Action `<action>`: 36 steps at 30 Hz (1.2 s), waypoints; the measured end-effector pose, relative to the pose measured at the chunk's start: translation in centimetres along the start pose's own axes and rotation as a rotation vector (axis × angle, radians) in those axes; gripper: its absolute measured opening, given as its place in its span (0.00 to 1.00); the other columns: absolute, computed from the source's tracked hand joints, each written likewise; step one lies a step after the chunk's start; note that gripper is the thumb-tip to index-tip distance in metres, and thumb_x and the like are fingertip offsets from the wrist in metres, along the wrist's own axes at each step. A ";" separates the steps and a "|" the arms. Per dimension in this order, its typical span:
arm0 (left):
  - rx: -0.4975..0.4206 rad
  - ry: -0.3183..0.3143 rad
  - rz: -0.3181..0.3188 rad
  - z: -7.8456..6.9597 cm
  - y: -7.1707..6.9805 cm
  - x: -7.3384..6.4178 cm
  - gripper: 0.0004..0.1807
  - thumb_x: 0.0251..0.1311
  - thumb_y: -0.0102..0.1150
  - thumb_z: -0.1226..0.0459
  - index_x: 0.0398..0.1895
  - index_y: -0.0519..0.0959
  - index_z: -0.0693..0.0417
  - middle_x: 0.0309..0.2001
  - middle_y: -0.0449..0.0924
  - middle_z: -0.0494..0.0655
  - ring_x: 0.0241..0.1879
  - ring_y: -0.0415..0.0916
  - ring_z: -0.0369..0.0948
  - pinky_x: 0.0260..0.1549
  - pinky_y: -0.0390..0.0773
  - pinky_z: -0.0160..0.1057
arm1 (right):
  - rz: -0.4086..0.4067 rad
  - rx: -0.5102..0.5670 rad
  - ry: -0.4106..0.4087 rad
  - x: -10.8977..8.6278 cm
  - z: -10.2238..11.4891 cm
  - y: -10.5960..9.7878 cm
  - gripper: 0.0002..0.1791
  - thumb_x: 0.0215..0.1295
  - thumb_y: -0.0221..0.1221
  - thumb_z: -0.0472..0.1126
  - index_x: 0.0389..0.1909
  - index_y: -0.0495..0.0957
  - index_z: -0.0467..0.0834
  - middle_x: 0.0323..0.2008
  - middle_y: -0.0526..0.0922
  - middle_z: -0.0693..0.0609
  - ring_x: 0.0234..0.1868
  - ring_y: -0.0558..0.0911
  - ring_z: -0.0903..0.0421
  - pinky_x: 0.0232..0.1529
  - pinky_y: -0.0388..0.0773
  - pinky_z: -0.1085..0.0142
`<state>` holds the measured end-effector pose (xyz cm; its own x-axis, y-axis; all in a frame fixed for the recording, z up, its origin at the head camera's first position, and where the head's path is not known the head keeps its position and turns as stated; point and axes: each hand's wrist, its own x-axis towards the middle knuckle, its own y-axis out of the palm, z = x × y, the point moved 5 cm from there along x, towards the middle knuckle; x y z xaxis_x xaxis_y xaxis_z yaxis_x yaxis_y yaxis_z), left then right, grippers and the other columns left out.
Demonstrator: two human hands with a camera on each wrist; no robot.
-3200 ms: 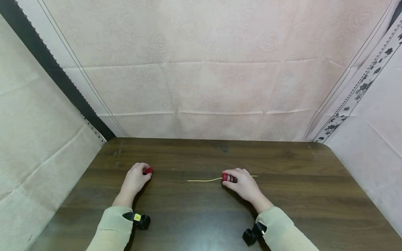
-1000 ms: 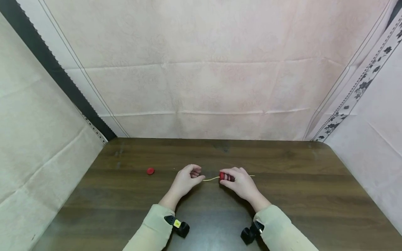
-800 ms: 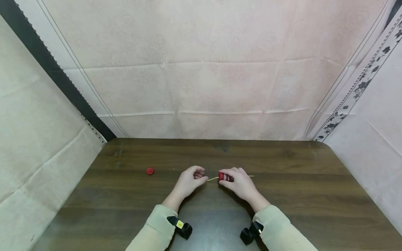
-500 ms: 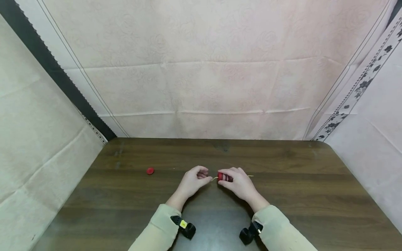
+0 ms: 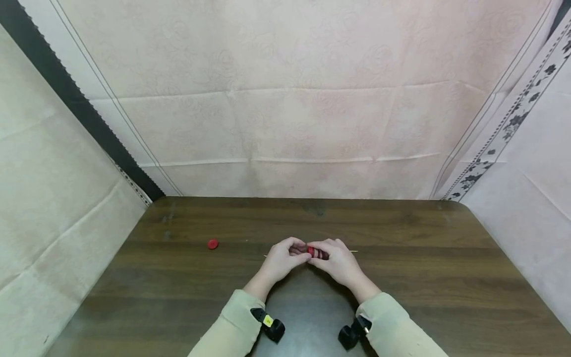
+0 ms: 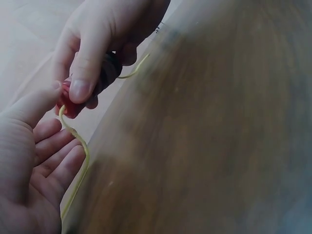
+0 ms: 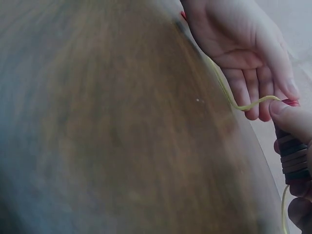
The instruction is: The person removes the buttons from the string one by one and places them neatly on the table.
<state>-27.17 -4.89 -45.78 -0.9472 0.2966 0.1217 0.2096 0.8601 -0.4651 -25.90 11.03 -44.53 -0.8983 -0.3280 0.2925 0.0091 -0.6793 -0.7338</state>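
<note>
In the head view a short stack of red and dark discs point(image 5: 318, 254) lies sideways in my right hand point(image 5: 340, 262), gripped between thumb and fingers. A thin yellow cord point(image 6: 87, 156) comes out of both ends of the stack. My left hand point(image 5: 280, 262) meets the red end of the stack. Its thumb point(image 6: 48, 95) reaches that end in the left wrist view, while the other visible fingers stay loosely extended under the cord. Whether the left index finger also touches the red end is hidden. One loose red disc point(image 5: 212, 244) lies flat on the table, left of the hands.
The brown wood-grain table point(image 5: 428, 277) has rounded far corners. Pale cloth point(image 5: 285, 114) hangs behind it and at both sides. A black wrist camera point(image 5: 274, 330) is strapped over each light green sleeve point(image 5: 238, 317).
My left hand has let go of the loose red disc, then moved right along the cord up to the stack's red end. The right hand, still gripping the stack, has shifted slightly left.
</note>
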 end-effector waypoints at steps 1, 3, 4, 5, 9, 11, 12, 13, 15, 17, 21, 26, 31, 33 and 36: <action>-0.003 0.004 0.003 -0.1 0.1 0.0 0.15 0.55 0.66 0.57 0.42 0.78 0.54 0.37 0.80 0.42 0.36 0.77 0.37 0.37 0.77 0.35 | 0.002 -0.001 -0.003 0.0 0.0 0.0 0.18 0.54 0.67 0.52 0.47 0.82 0.56 0.40 0.80 0.61 0.37 0.69 0.60 0.35 0.69 0.64; -0.005 0.007 0.007 -0.1 0.2 0.1 0.14 0.55 0.66 0.58 0.42 0.78 0.55 0.37 0.80 0.42 0.36 0.77 0.37 0.37 0.77 0.35 | 0.009 -0.002 -0.004 0.0 0.0 0.0 0.18 0.54 0.66 0.52 0.47 0.82 0.56 0.40 0.80 0.61 0.36 0.68 0.61 0.34 0.68 0.64; -0.005 0.009 0.009 -0.1 0.3 0.1 0.14 0.55 0.66 0.59 0.42 0.78 0.55 0.36 0.80 0.43 0.36 0.77 0.37 0.37 0.77 0.35 | 0.011 -0.002 -0.007 0.0 0.0 0.0 0.18 0.54 0.66 0.52 0.47 0.82 0.56 0.40 0.81 0.61 0.36 0.68 0.61 0.34 0.68 0.64; -0.006 0.013 0.012 -0.1 0.3 0.1 0.14 0.55 0.65 0.59 0.41 0.78 0.55 0.36 0.80 0.43 0.36 0.77 0.37 0.37 0.77 0.35 | 0.013 -0.003 -0.008 0.0 0.0 0.0 0.18 0.54 0.66 0.52 0.47 0.82 0.56 0.40 0.81 0.61 0.36 0.68 0.61 0.34 0.68 0.64; -0.014 0.006 0.022 0.1 0.4 0.2 0.13 0.56 0.65 0.60 0.41 0.78 0.55 0.36 0.80 0.42 0.36 0.77 0.37 0.36 0.77 0.35 | 0.016 -0.015 -0.012 0.1 0.0 0.1 0.18 0.55 0.66 0.51 0.47 0.82 0.55 0.40 0.81 0.61 0.36 0.69 0.61 0.35 0.69 0.64; -0.020 0.003 0.024 0.2 0.5 0.2 0.13 0.56 0.65 0.59 0.41 0.78 0.55 0.36 0.80 0.42 0.36 0.77 0.37 0.37 0.76 0.35 | 0.017 -0.019 -0.011 0.2 0.0 0.1 0.18 0.55 0.66 0.50 0.47 0.82 0.54 0.40 0.81 0.61 0.36 0.70 0.61 0.35 0.69 0.64; -0.024 -0.001 0.024 0.2 0.5 0.2 0.12 0.56 0.65 0.59 0.41 0.78 0.55 0.36 0.80 0.42 0.36 0.77 0.36 0.37 0.76 0.35 | 0.018 -0.021 -0.008 0.2 0.0 0.2 0.18 0.55 0.66 0.50 0.47 0.82 0.54 0.40 0.81 0.61 0.36 0.69 0.61 0.35 0.69 0.65; -0.028 0.000 0.023 0.2 0.5 0.2 0.12 0.56 0.65 0.60 0.41 0.79 0.55 0.36 0.80 0.42 0.36 0.77 0.37 0.37 0.76 0.35 | 0.018 -0.023 -0.005 0.3 -0.1 0.2 0.18 0.55 0.66 0.50 0.47 0.82 0.54 0.39 0.81 0.61 0.35 0.69 0.61 0.34 0.69 0.65; -0.030 0.004 0.019 0.2 0.4 0.2 0.12 0.56 0.65 0.60 0.42 0.79 0.54 0.36 0.80 0.42 0.37 0.77 0.36 0.37 0.76 0.34 | 0.018 -0.027 0.006 0.3 -0.1 0.2 0.18 0.54 0.67 0.50 0.47 0.82 0.53 0.38 0.81 0.61 0.34 0.69 0.61 0.33 0.68 0.65; -0.032 0.018 0.014 0.2 0.4 0.2 0.12 0.56 0.65 0.60 0.42 0.79 0.54 0.37 0.79 0.42 0.37 0.77 0.37 0.37 0.76 0.34 | 0.014 -0.029 0.017 0.4 -0.1 0.3 0.18 0.54 0.67 0.50 0.46 0.82 0.52 0.38 0.81 0.61 0.34 0.68 0.61 0.33 0.68 0.65; -0.026 0.043 0.010 0.1 0.3 0.1 0.12 0.56 0.65 0.61 0.42 0.79 0.55 0.38 0.79 0.42 0.37 0.77 0.37 0.38 0.76 0.33 | 0.008 -0.022 0.025 0.4 0.0 0.2 0.17 0.54 0.67 0.49 0.45 0.83 0.52 0.37 0.81 0.61 0.34 0.68 0.61 0.32 0.68 0.65; -0.021 0.050 0.015 0.0 0.1 0.1 0.13 0.56 0.65 0.62 0.43 0.79 0.55 0.38 0.79 0.43 0.38 0.77 0.37 0.38 0.76 0.34 | 0.012 -0.002 -0.018 0.4 0.1 0.2 0.15 0.54 0.67 0.51 0.43 0.82 0.53 0.37 0.81 0.62 0.35 0.69 0.61 0.34 0.68 0.65; -0.027 0.036 0.014 0.3 -0.3 0.0 0.13 0.56 0.65 0.60 0.43 0.79 0.53 0.38 0.79 0.41 0.38 0.77 0.37 0.38 0.76 0.34 | 0.024 0.013 -0.023 0.4 0.1 0.3 0.14 0.54 0.67 0.51 0.43 0.82 0.55 0.37 0.80 0.63 0.36 0.70 0.61 0.35 0.67 0.63; -0.038 0.029 0.003 0.5 -0.6 0.0 0.13 0.55 0.65 0.60 0.43 0.79 0.52 0.38 0.79 0.41 0.38 0.77 0.37 0.38 0.76 0.34 | 0.030 0.008 -0.007 0.4 0.1 0.3 0.15 0.54 0.67 0.50 0.43 0.82 0.55 0.36 0.80 0.64 0.35 0.69 0.60 0.34 0.67 0.64; -0.045 0.041 -0.017 0.8 -1.1 -0.1 0.15 0.55 0.66 0.62 0.45 0.78 0.53 0.38 0.78 0.41 0.38 0.76 0.37 0.38 0.76 0.34 | 0.033 0.005 0.019 0.3 0.0 0.2 0.16 0.54 0.67 0.48 0.44 0.82 0.52 0.35 0.79 0.64 0.35 0.68 0.60 0.33 0.68 0.64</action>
<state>-27.52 -6.14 -45.98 -0.9403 0.2976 0.1650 0.2052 0.8826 -0.4229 -26.20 10.79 -44.61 -0.9054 -0.3379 0.2570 0.0406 -0.6715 -0.7399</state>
